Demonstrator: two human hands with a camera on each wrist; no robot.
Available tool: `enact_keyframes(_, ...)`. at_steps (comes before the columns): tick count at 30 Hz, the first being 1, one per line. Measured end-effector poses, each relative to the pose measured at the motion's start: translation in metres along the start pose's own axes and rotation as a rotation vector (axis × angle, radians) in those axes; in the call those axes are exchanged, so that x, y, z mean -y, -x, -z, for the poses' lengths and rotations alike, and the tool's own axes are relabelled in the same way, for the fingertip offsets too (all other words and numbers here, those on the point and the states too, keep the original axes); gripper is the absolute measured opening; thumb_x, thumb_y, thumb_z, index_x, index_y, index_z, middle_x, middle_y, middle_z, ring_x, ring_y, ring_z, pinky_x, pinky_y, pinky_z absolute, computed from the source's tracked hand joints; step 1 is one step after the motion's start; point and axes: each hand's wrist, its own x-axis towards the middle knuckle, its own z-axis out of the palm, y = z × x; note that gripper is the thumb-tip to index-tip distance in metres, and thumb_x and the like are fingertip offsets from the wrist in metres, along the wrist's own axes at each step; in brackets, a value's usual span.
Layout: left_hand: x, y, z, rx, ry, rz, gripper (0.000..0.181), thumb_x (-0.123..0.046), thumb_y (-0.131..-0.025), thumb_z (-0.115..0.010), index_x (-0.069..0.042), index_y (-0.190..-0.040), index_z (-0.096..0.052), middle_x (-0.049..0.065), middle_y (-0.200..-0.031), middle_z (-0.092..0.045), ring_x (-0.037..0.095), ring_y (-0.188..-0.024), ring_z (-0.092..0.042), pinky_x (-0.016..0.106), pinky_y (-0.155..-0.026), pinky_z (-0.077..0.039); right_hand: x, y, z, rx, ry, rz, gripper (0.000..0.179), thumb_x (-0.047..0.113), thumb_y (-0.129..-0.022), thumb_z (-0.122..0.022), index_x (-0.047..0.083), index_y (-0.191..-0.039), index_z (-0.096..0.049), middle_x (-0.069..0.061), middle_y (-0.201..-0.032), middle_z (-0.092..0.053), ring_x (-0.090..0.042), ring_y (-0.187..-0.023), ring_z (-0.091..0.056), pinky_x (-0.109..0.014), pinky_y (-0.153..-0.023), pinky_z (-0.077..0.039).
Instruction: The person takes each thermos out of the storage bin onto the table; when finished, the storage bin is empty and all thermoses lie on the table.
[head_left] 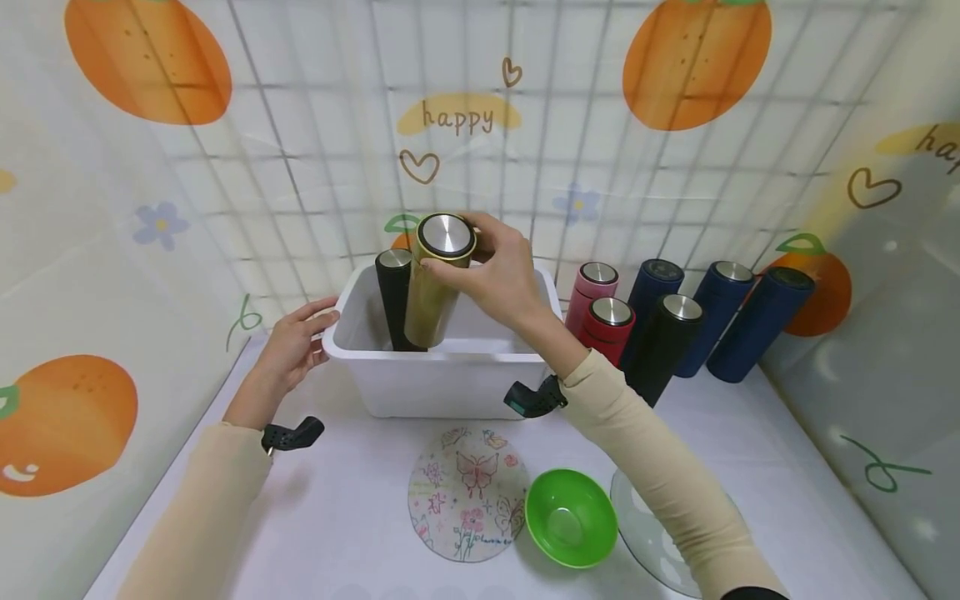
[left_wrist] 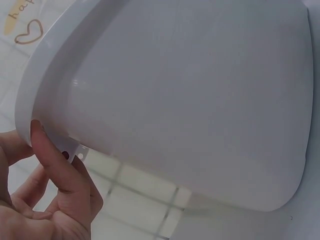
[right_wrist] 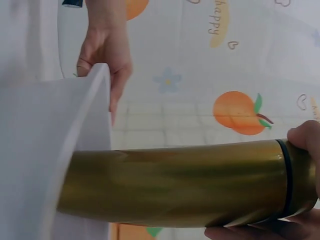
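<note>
My right hand (head_left: 504,275) grips a gold thermos (head_left: 431,310) near its silver-topped lid, thumb on one side and fingers on the other. The thermos is nearly upright, its lower part inside a white plastic bin (head_left: 450,387). In the right wrist view, the gold body (right_wrist: 185,182) reaches past the bin's rim, and its base is hidden behind the wall. Left of it, a slim black thermos (head_left: 393,292) stands leaning in the bin. My left hand (head_left: 288,346) holds the bin's left rim, with thumb and fingers on the edge in the left wrist view.
Right of the bin stand a pink thermos (head_left: 592,292), a red thermos (head_left: 609,327), a black thermos (head_left: 663,346) and several blue thermoses (head_left: 712,312). In front lie a round patterned mat (head_left: 468,496), a green bowl (head_left: 572,517) and a glass plate (head_left: 648,537), partly under my right sleeve.
</note>
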Motion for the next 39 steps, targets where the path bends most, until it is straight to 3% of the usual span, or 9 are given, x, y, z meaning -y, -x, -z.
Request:
enact_keyframes(9,0.0,0.0,0.001,-0.009,-0.005,0.001,0.056,-0.019,-0.098,-0.067,-0.008,-0.149,-0.045,0.004,-0.119,-0.057,0.016,-0.089,-0.066,0.025,-0.066,-0.056,0.022,0.006,0.026,-0.023,0.001,0.082,0.052,0.02,-0.077,-0.088,0.009,-0.123,-0.067,0.001,-0.101,-0.071,-0.013,-0.079,-0.066,-0.034,-0.076,-0.055)
enact_keyframes(17,0.0,-0.002,-0.001,-0.014,0.026,-0.003,0.054,-0.017,-0.098,-0.066,-0.008,-0.148,-0.046,0.004,-0.114,-0.06,0.016,-0.085,-0.066,0.024,-0.064,-0.056,0.04,0.017,0.047,-0.059,-0.009,0.104,0.051,0.016,-0.077,-0.087,0.007,-0.123,-0.067,-0.004,-0.106,-0.071,-0.017,-0.083,-0.067,-0.032,-0.079,-0.056)
enact_keyframes(25,0.0,-0.001,-0.001,-0.008,0.027,0.006,0.056,-0.018,-0.098,-0.067,-0.009,-0.149,-0.045,0.002,-0.116,-0.059,0.015,-0.087,-0.067,0.025,-0.066,-0.057,0.049,0.032,0.062,-0.064,-0.038,0.131,0.046,0.013,-0.079,-0.085,0.007,-0.121,-0.068,-0.003,-0.102,-0.072,-0.019,-0.084,-0.07,-0.038,-0.075,-0.059)
enact_keyframes(39,0.001,-0.001,0.0,-0.005,0.032,0.011,0.055,-0.019,-0.097,-0.068,-0.009,-0.147,-0.046,0.004,-0.116,-0.058,0.014,-0.085,-0.066,0.024,-0.065,-0.056,0.06,0.063,0.096,-0.061,-0.031,0.153,0.05,0.0,-0.078,-0.081,0.005,-0.126,-0.066,-0.009,-0.105,-0.072,-0.024,-0.09,-0.07,-0.032,-0.073,-0.059)
